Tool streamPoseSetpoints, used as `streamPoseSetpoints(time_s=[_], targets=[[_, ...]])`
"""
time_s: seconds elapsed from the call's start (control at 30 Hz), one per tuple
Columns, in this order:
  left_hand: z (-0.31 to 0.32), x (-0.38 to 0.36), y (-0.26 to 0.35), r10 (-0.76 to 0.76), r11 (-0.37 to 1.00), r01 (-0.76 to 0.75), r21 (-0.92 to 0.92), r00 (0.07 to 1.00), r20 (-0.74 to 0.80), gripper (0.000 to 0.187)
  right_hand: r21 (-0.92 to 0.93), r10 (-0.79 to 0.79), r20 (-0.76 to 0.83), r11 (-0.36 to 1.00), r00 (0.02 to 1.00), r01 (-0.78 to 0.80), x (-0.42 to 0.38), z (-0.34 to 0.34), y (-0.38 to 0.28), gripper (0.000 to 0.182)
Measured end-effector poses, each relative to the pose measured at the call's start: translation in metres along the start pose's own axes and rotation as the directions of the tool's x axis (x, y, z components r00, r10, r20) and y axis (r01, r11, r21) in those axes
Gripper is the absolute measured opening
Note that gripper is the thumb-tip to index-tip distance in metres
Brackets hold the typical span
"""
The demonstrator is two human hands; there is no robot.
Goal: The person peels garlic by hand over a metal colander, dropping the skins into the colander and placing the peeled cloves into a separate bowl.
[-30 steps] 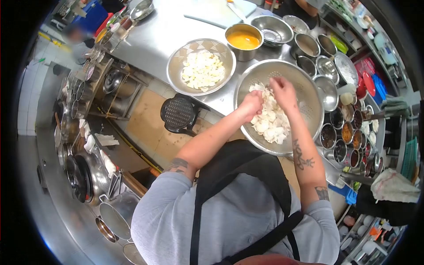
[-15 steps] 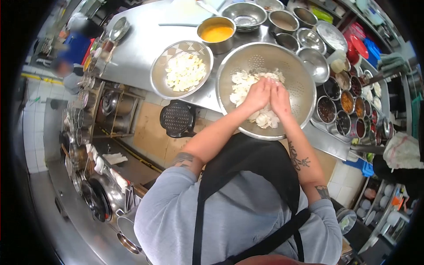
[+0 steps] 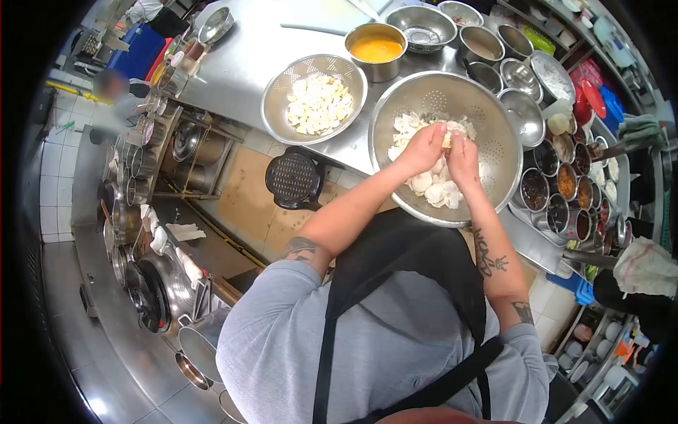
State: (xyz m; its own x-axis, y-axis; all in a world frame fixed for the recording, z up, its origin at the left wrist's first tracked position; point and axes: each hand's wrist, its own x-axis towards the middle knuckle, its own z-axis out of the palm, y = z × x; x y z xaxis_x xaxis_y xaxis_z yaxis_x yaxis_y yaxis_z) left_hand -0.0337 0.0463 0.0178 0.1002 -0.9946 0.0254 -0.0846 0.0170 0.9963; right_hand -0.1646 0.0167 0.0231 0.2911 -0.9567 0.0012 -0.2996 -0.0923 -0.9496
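Observation:
My left hand point(image 3: 424, 148) and my right hand point(image 3: 462, 157) meet over a large perforated steel bowl point(image 3: 496, 116). Between the closed fingertips of both hands is a small pale yellow clove point(image 3: 446, 141). Below them in the bowl lie whitish garlic pieces and skins point(image 3: 436, 189). To the left, a smaller colander point(image 3: 275, 106) holds pale, peeled pieces point(image 3: 319, 104).
Behind the bowls stands a pot of orange liquid point(image 3: 376, 49) near a white cutting board point(image 3: 328, 18). Several steel bowls and ingredient containers point(image 3: 534, 189) fill the right side. A black stool point(image 3: 293, 178) is below the counter. A person point(image 3: 116, 95) is at the far left.
The whole view has shifted, with the bowls now farther right in it. My fingertips have parted slightly, and a pale clove now shows between them.

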Motion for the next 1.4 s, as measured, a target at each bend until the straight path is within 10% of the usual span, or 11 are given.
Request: streamPoseSetpoints(time_s=[0.13, 0.3, 0.43, 0.53, 0.57, 0.67, 0.77, 0.93, 1.23, 1.27, 1.4], targets=[[-0.015, -0.004, 0.003, -0.372, 0.756, 0.416, -0.505, 0.909, 0.191, 0.035, 0.213, 0.083, 0.121, 0.971, 0.989, -0.108, -0.007, 0.006, -0.012, 0.041], [-0.051, 0.002, 0.002, -0.141, 0.483, 0.4, -0.779, 0.914, 0.381, 0.037, 0.273, 0.199, 0.22, 0.927, 0.955, -0.256, -0.004, -0.004, -0.019, 0.044], [-0.116, 0.018, 0.027, -0.157, 0.493, 0.255, -0.832, 0.966, 0.203, 0.035, -0.336, -0.108, 0.108, 0.932, 0.988, 0.138, 0.009, -0.013, 0.015, 0.041], [-0.204, 0.04, 0.001, -0.296, 0.827, 0.165, -0.537, 0.94, -0.167, 0.021, -0.543, -0.388, 0.031, 0.767, 0.921, 0.342, 0.009, -0.021, 0.045, 0.062], [-0.223, 0.041, 0.006, -0.301, 0.951, 0.257, -0.17, 0.893, -0.333, 0.016, -0.498, -0.278, 0.048, 0.826, 0.959, 0.264, 0.009, -0.026, 0.037, 0.062], [-0.301, 0.042, -0.075, 0.164, 0.614, 0.188, 0.767, 0.92, -0.357, 0.029, -0.387, 0.005, 0.124, 0.921, 0.992, 0.044, -0.011, -0.03, -0.009, 0.06], [-0.311, 0.038, -0.08, -0.224, 0.555, 0.386, 0.737, 0.922, -0.315, 0.035, -0.373, -0.055, 0.187, 0.92, 0.981, 0.123, -0.015, -0.031, -0.005, 0.056], [-0.305, 0.042, -0.093, -0.14, 0.501, 0.382, 0.777, 0.921, -0.362, 0.033, -0.342, -0.015, 0.234, 0.935, 0.972, 0.097, -0.021, -0.028, -0.017, 0.045], [-0.279, 0.046, -0.055, 0.003, 0.886, 0.182, 0.427, 0.917, -0.399, 0.045, -0.23, -0.039, 0.222, 0.969, 0.974, 0.092, -0.014, -0.024, -0.025, 0.035], [-0.245, 0.034, -0.007, -0.229, 0.936, 0.3, 0.186, 0.918, -0.325, 0.047, -0.193, -0.042, 0.221, 0.977, 0.974, 0.086, -0.011, -0.021, -0.025, 0.035], [-0.147, 0.009, 0.056, -0.171, 0.975, 0.159, 0.154, 0.983, 0.065, 0.035, 0.108, -0.04, 0.169, 0.994, 0.985, 0.022, -0.003, -0.007, -0.038, 0.032]])
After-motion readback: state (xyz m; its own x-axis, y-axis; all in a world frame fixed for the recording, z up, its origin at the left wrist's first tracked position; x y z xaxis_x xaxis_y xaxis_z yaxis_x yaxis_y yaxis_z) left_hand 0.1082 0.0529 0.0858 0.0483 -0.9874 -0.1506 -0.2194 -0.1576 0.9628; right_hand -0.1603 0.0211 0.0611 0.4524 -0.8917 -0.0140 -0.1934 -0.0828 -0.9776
